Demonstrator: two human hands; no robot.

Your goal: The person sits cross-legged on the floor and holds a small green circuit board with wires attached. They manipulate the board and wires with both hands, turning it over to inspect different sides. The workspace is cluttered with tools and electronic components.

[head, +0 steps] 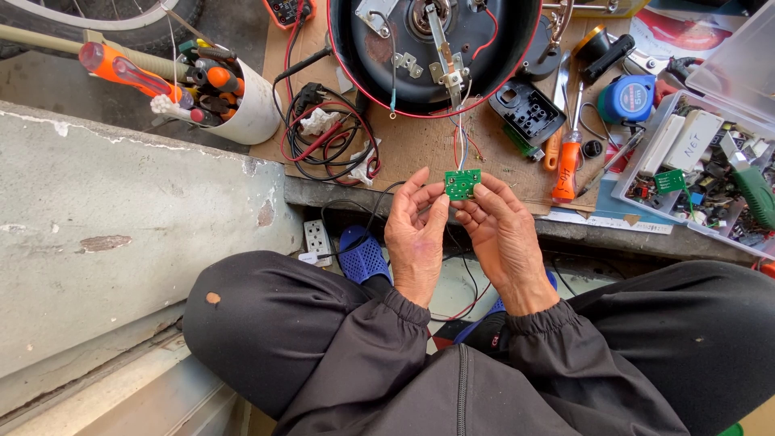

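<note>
Here both hands meet over the lap: the left hand (416, 238) and right hand (504, 238) each pinch an edge of a small green circuit board (462, 184), their grip closed on it. Thin wires (460, 145) run from it up to the upturned black appliance (436, 48) on the cardboard-covered tabletop (420, 145).

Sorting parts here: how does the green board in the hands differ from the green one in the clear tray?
The held board is pinched between the fingertips of both hands, left and right; the tray board lies loose among parts. The held board has thin wires running up to the round appliance; the tray board shows none. Both are small and green.
</note>
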